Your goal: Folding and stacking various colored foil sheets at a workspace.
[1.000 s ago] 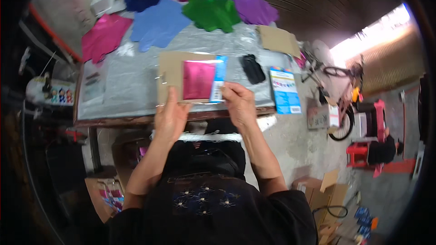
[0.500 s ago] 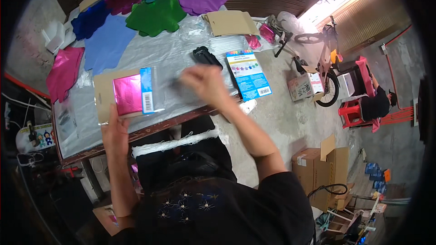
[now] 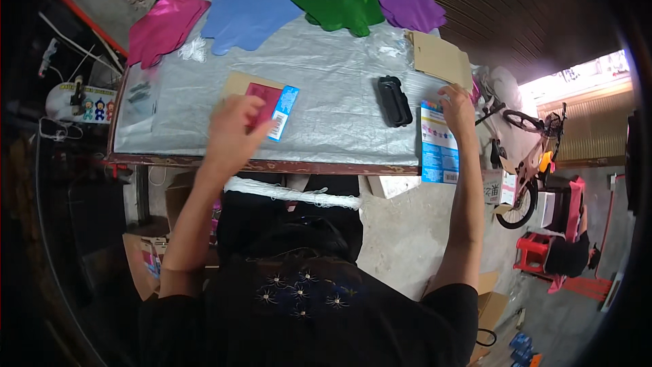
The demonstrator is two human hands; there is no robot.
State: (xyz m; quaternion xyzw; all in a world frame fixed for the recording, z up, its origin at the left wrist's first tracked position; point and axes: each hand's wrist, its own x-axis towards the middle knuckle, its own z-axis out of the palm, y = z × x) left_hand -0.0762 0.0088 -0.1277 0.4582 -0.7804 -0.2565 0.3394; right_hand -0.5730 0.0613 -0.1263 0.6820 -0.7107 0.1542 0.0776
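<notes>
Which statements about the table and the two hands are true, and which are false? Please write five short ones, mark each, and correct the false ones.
1. The black tray lies between the pink packet and the blue-and-white card. True.
2. The right hand is at the upper part of the card. True.
3. The left hand is over the tray. False: the left hand is over the packet.
4. The green sheets lie left of the purple sheets. True.
5. The tray lies on the floor. False: it lies on the table.
</notes>
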